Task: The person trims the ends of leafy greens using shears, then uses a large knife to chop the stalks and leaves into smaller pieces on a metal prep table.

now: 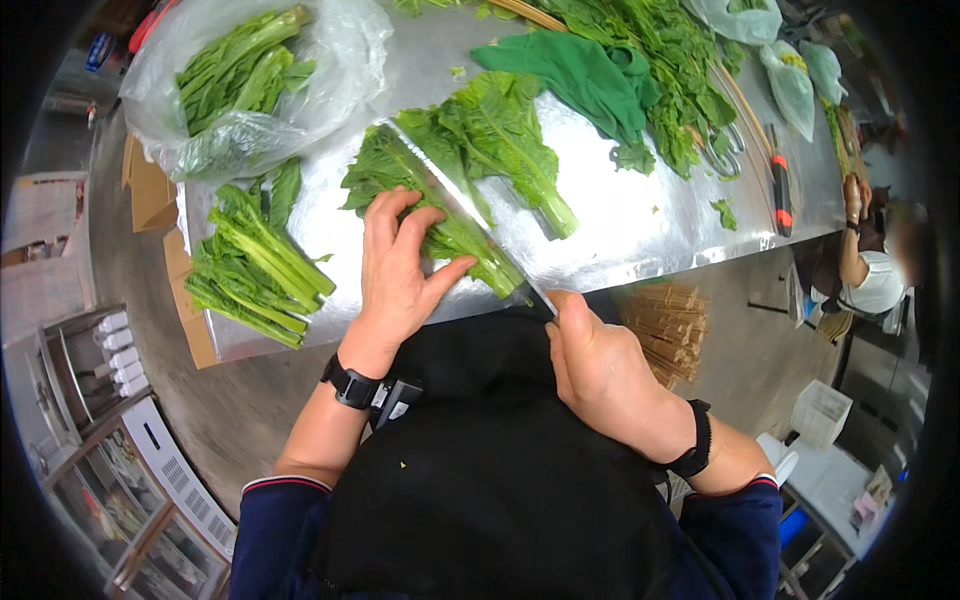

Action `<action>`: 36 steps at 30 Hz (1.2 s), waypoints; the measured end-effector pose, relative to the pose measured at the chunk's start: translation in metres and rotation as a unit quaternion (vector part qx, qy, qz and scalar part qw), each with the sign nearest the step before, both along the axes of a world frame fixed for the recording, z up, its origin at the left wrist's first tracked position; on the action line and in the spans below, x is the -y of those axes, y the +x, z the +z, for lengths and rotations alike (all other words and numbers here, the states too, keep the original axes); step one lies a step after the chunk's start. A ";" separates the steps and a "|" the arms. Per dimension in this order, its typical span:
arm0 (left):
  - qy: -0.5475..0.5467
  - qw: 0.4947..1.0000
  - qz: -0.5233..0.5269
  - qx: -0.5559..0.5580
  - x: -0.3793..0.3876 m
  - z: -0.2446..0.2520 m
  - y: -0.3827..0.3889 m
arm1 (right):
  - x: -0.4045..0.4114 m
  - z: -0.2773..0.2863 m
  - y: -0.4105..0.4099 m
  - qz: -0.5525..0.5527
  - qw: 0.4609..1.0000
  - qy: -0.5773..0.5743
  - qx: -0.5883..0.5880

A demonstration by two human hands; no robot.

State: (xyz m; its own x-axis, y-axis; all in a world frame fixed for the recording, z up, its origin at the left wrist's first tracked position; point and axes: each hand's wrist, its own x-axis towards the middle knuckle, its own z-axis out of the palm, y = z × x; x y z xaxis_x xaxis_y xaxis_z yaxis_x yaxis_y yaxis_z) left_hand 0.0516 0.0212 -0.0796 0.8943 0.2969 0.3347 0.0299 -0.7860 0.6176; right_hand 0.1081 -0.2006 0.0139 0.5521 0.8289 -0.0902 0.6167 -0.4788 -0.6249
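Note:
My right hand [607,367] grips the handle of a long-bladed knife [457,191] near the front edge of the metal table [630,225]. The blade lies diagonally along a head of leafy green vegetable [487,262], pointing away to the upper left. My left hand [401,262] rests on that vegetable with fingers spread and bent, left of the blade. Just right of the blade lies another leafy stalk [517,146]. A pile of green stalks [259,262] sits left of my left hand, and behind it is a clear plastic bag [330,82] holding more greens.
A green cloth [570,75] and a heap of leafy greens [667,82] lie at the back. Scissors [724,154] and a red-and-black handled tool [781,187] are at the right. Cardboard [184,292] stands beside the left edge. Another person [874,277] is at the far right.

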 end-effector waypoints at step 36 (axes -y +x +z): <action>-0.027 0.999 -0.023 0.016 -0.006 -0.003 -0.003 | -0.075 -0.017 0.034 0.046 0.997 -0.021 0.062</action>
